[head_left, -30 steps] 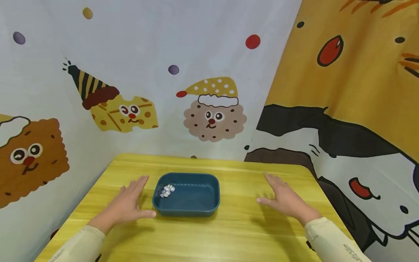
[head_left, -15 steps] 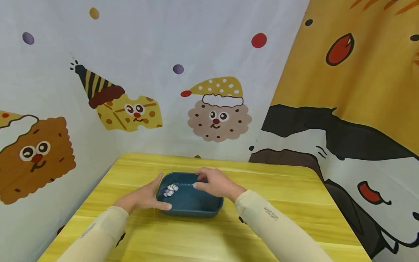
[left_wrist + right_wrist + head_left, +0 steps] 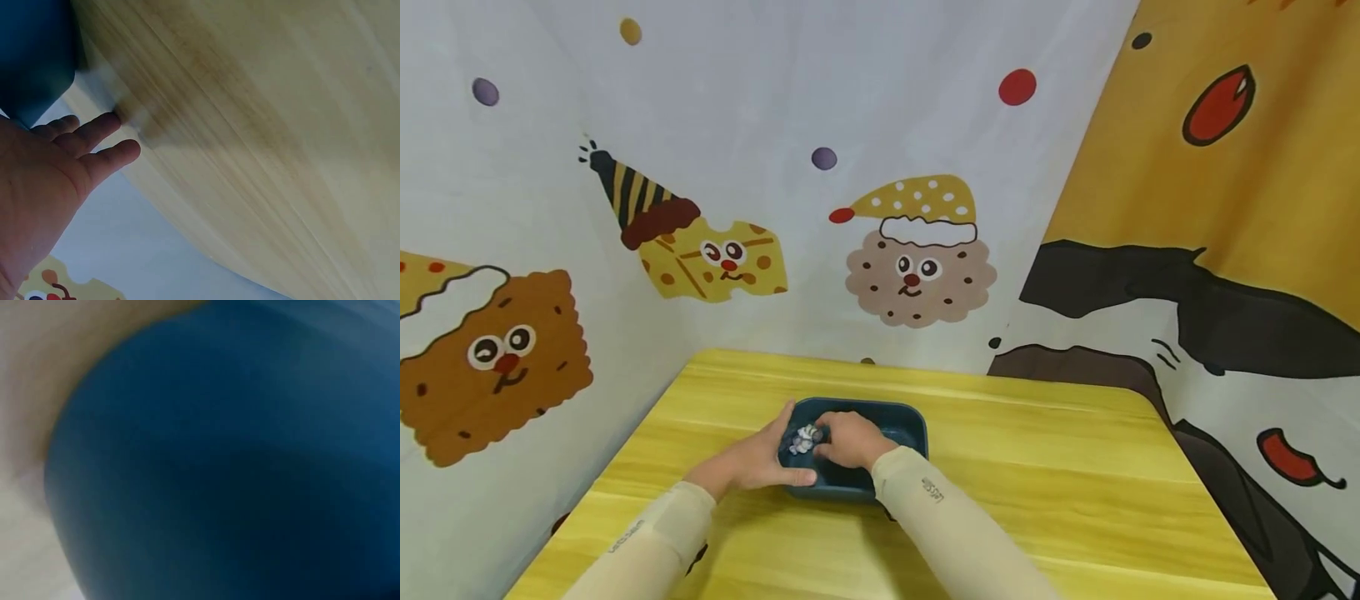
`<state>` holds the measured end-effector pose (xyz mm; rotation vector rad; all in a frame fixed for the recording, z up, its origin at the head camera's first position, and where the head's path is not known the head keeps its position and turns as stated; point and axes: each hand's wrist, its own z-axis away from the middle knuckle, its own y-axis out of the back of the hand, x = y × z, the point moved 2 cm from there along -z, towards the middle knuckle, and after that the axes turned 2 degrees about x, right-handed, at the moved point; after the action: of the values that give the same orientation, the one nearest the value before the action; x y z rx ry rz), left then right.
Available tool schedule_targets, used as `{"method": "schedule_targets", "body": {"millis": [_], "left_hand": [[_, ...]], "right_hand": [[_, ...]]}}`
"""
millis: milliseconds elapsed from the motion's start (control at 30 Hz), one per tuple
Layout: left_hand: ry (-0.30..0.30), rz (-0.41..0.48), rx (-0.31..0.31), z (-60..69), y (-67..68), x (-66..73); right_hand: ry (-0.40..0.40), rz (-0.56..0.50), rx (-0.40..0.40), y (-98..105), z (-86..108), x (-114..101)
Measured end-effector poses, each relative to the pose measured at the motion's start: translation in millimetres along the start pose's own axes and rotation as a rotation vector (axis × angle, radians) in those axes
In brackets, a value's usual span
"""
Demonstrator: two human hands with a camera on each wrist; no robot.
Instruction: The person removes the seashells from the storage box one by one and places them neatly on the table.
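- Dark-blue tray, rounded at the corners, lies flat on the yellow wood-grain table, its long axis running left to right.
- White-and-purple cluster sits inside the tray at its left end, its longer line slanting from near left to far right.
- Left hand: thumb and fingers spread wide about the tray's left end.
- Right hand: inside the tray, thumb and forefinger narrowly apart at the cluster's right side; whether they grip it, I cannot tell.
- Cartoon-printed cloth rises beyond the tray.
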<state>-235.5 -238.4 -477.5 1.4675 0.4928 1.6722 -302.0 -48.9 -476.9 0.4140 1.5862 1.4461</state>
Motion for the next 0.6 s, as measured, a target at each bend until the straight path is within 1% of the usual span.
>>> {"method": "schedule_targets", "body": {"millis": [100, 233, 400, 467, 600], "left_hand": [[-0.011, -0.007, -0.006, 0.8, -5.0, 0.7], [-0.039, -0.006, -0.025, 1.4, -5.8, 4.9], [-0.043, 0.031, -0.039, 1.7, -7.2, 5.6], [-0.046, 0.042, -0.043, 1.4, -5.9, 6.2], [-0.031, 0.067, -0.046, 0.2, -5.1, 7.1]], "right_hand": [[0.001, 0.03, 0.024, -7.9, -1.1, 1.5], [0.012, 0.069, 0.068, -15.8, -4.7, 3.5], [0.005, 0.09, 0.144, -26.5, -11.6, 4.3], [-0.005, 0.097, 0.185, -26.5, -14.0, 2.0], [-0.032, 0.093, 0.248, -22.7, -17.0, -2.6]]}}
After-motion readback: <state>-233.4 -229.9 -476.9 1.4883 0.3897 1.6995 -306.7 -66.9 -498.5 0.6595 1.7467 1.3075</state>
